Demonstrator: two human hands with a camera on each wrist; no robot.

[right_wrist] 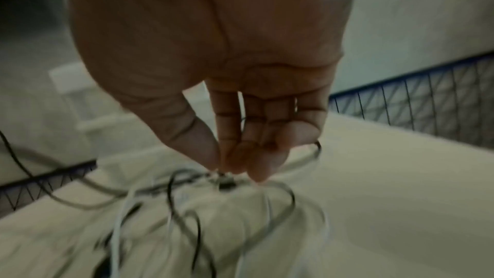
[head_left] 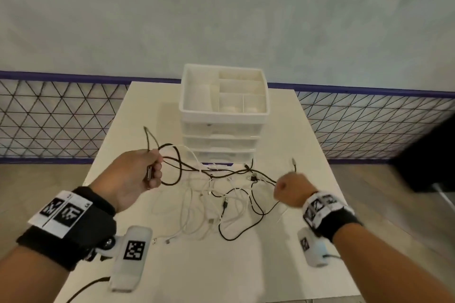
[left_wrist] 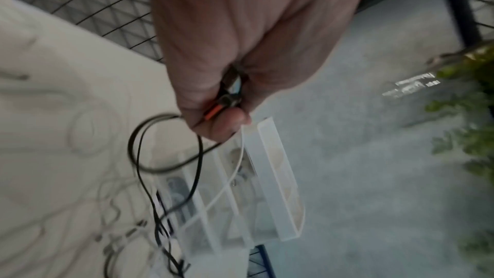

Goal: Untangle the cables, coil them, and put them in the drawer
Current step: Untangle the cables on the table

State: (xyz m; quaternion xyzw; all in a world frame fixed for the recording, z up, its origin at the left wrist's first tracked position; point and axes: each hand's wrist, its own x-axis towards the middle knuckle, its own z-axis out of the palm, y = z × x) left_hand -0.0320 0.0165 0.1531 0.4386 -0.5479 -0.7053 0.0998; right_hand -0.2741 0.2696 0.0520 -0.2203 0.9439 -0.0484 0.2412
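Left hand (head_left: 134,171) grips a black cable (head_left: 221,174) and its plug; right hand (head_left: 291,189) apparently pinches the same cable above the table's (head_left: 307,130) centre tangle.

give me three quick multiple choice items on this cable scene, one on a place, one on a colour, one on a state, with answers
1. Where does the white plastic drawer unit stand?
A. at the far middle of the white table
B. on the floor
C. at the table's near edge

2. What colour is the cable stretched between the two hands?
A. red
B. black
C. yellow

3. How are the unit's front drawers?
A. all pulled out
B. all pushed in
C. removed

Answers:
1 A, it stands beyond the tangle of white cables.
2 B, the black cable runs from the left hand to the right hand, both gripping it.
3 B, the drawer fronts sit flush; only the top tray is open to view.
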